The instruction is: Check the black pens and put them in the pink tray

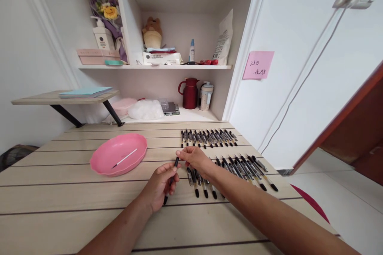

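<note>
My left hand (160,185) is closed round a black pen (171,181), held upright and slightly tilted above the wooden table (60,195). My right hand (196,158) pinches the pen's top end with thumb and forefinger. Just right of my hands lies a row of several black pens (239,167), partly hidden by my right forearm. A second row of several pens (208,137) lies farther back. A pink oval dish (118,154) to the left holds a thin white refill (125,158).
Behind the table are shelves with a red jug (189,93), a white cup (206,96), a plastic bag (146,109), a tissue pack and a soft toy. A small raised shelf (60,97) stands at the left. A pink note (258,65) sticks on the right wall.
</note>
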### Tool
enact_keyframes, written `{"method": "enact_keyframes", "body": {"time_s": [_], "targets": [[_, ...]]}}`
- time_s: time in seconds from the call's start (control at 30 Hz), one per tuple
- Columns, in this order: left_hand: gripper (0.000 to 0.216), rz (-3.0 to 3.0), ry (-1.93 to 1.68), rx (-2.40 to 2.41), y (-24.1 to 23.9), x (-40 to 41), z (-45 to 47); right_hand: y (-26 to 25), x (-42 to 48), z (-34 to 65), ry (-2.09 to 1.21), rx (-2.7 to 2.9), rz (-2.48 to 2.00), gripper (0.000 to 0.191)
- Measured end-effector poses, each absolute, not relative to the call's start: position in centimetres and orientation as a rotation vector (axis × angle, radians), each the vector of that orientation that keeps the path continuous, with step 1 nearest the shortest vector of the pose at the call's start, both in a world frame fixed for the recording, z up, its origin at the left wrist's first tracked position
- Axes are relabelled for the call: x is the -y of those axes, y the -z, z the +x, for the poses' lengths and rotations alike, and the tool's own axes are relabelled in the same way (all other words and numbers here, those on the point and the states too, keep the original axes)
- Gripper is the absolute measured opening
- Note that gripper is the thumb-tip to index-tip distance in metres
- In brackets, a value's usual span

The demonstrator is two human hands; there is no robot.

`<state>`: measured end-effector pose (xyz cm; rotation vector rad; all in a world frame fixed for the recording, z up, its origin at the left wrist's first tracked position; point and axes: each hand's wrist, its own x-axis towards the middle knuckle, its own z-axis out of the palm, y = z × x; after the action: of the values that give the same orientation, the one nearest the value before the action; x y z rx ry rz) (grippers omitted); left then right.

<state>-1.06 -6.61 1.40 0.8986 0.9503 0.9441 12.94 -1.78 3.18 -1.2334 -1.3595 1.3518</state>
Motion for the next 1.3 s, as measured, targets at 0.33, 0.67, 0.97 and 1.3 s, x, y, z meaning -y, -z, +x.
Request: {"method": "enact_keyframes", "body": {"time_s": [0.33, 0.67, 0.97, 1.3], "targets": [[0.027, 0.896, -0.924, -0.938, -1.39, 6.5, -1.17, -3.06, 1.9, 12.47, -1.487, 1.272, -1.183, 0.029], [0.027, 0.92, -0.921, -0.936, -1.08, 6.49, -1.16, -3.01, 1.75, 12.6, -1.52, 1.273, -1.219, 0.03], [0.028, 0.923, -0.929, -0.955, -1.38, 6.62, -0.98, -3.06, 2.05, 12.82, -1.557, 1.243, -1.204, 0.028], [0.028, 0.935, -0.922, -0.967, -1.38, 6.62, -0.93, -2.65, 1.91, 12.74, -1.59, 1.19, -1.158, 0.025]]}}
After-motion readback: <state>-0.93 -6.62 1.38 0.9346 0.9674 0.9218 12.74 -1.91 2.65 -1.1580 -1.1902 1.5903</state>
